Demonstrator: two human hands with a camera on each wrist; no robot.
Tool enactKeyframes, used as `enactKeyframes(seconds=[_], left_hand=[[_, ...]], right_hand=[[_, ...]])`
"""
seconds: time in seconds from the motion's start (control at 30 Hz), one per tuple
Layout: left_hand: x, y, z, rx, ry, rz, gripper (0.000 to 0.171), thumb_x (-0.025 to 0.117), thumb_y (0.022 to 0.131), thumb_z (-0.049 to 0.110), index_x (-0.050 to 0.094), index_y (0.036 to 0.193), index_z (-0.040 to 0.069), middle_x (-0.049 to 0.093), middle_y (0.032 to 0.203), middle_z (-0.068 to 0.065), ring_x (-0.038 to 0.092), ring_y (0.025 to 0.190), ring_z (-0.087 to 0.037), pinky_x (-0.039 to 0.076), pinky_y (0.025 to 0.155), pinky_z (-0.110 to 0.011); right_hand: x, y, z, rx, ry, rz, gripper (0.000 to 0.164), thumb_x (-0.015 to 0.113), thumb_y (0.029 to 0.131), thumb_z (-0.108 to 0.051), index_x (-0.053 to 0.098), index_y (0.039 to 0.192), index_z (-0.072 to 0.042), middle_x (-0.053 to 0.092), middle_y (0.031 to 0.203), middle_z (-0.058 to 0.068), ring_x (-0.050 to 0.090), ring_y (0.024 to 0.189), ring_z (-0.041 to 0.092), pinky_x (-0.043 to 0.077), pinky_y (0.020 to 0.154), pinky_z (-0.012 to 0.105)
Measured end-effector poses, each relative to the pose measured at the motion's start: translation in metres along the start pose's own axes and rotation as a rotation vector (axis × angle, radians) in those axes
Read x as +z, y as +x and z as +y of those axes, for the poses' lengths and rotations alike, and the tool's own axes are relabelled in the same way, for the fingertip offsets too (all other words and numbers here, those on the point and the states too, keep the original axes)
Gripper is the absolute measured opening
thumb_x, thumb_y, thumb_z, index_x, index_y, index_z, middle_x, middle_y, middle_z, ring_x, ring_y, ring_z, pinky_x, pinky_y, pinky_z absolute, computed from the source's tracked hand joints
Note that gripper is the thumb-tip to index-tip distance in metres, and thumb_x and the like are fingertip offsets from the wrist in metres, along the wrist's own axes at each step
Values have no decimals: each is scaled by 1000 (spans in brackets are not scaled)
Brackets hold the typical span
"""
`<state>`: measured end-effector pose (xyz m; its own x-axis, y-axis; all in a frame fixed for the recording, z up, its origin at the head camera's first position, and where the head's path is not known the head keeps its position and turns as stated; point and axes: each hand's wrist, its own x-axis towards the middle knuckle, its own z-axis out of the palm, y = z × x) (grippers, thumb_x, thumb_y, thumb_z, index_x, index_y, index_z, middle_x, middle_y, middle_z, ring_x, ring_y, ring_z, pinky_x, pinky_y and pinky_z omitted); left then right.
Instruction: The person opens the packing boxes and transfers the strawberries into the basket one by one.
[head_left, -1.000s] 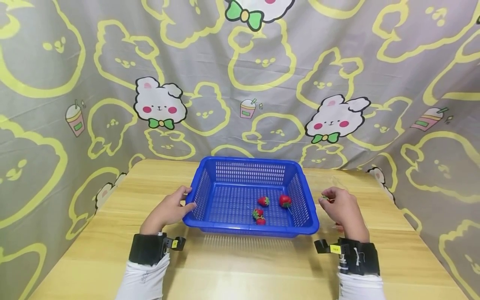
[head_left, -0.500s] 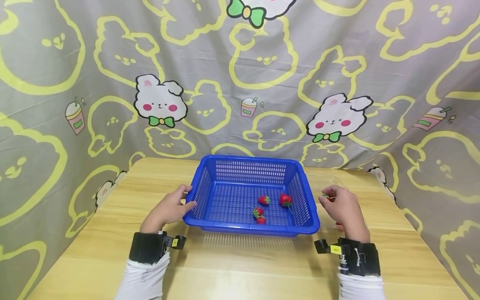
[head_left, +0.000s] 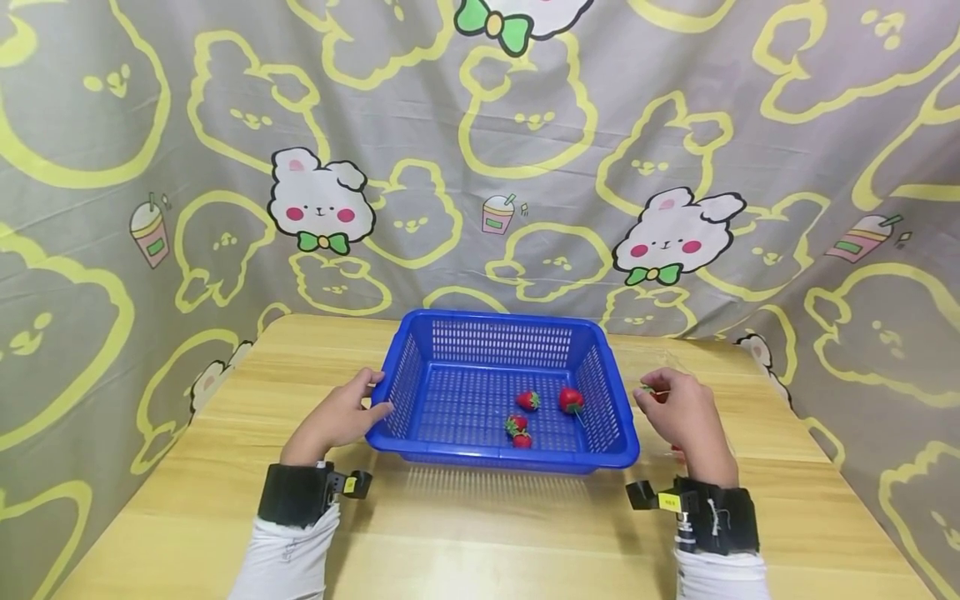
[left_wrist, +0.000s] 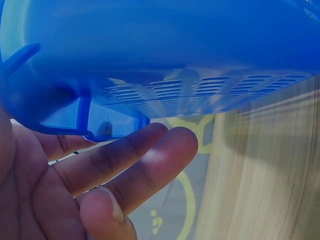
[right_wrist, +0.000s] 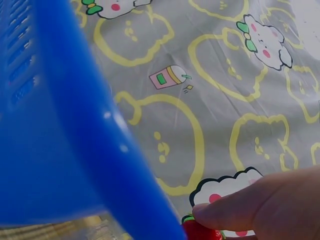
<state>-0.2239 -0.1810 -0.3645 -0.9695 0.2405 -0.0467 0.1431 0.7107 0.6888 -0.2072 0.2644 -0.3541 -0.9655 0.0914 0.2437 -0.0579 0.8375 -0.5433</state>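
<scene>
A blue plastic basket with slotted walls stands on the table, several red strawberries with green leaves lying in its right half. My left hand rests against the basket's left rim; the left wrist view shows its fingers extended and relaxed beside the blue wall. Just outside the right rim, my right hand pinches a strawberry between thumb and fingers. That strawberry is mostly hidden by the hand in the head view.
A clear plastic container appears faintly behind and under the right hand, with something red partly hidden by the wrist. The wooden table reaches back to a patterned grey curtain.
My right hand, with the strawberry, has shifted very slightly left toward the basket. The left hand, basket and strawberries inside it stay in place.
</scene>
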Motion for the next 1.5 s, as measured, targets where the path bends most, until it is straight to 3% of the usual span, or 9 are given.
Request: enactKeyframes(seconds=[1.5], left_hand=[[0, 1, -2, 14, 22, 9, 46, 56, 95, 18, 38, 132, -3, 50, 131, -34, 51, 116, -48, 48, 90, -62]], right_hand=[[2, -5, -29, -58, 3, 27, 26, 64, 90, -19, 63, 105, 2, 68, 94, 23, 62, 84, 36, 55, 73, 53]])
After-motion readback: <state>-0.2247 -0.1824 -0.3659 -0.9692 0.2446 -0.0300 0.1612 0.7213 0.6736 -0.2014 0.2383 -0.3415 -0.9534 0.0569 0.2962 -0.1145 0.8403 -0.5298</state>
